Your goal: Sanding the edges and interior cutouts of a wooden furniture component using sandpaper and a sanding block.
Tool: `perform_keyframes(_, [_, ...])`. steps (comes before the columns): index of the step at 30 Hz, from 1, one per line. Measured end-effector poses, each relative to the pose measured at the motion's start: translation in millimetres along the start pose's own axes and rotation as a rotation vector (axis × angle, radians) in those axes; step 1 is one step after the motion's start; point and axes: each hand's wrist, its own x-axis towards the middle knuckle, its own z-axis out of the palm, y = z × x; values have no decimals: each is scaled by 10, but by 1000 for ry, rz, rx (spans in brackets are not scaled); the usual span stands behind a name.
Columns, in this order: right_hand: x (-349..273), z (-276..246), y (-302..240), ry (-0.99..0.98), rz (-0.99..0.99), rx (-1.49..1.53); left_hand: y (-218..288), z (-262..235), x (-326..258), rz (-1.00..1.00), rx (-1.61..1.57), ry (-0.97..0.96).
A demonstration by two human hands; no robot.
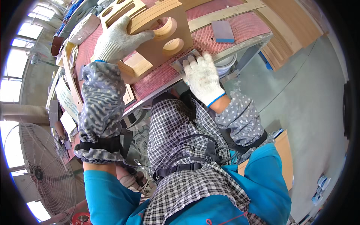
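My left hand [118,39], in a white knit glove, grips the edge of a wooden frame [153,54] with round cut-outs. Its thumb stretches across the wood's face. The frame stands tilted on a red, textured table top [144,84]. At the table's near edge, my right hand [204,77], gloved too, has its fingers over a flat grey sanding pad [179,64]. Most of that pad is hidden beneath the glove, and the thumb is out of sight. A grey sanding block with a blue side [222,31] lies farther right.
Another wooden piece with cut-outs [120,11] is behind the frame. Long wooden boards [288,28] are stacked at the right. A white bucket [226,64] stands below the table edge. At the left is a large fan [39,172]; cables hang below the table.
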Motion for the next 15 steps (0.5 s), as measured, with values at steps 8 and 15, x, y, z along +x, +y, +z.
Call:
perform_keyframes(8, [71, 219, 134, 80, -30, 133, -19, 6, 87, -9, 18, -26])
perform_keyframes(15, [17, 248, 191, 112, -23, 199, -30, 35, 85, 30, -37, 9])
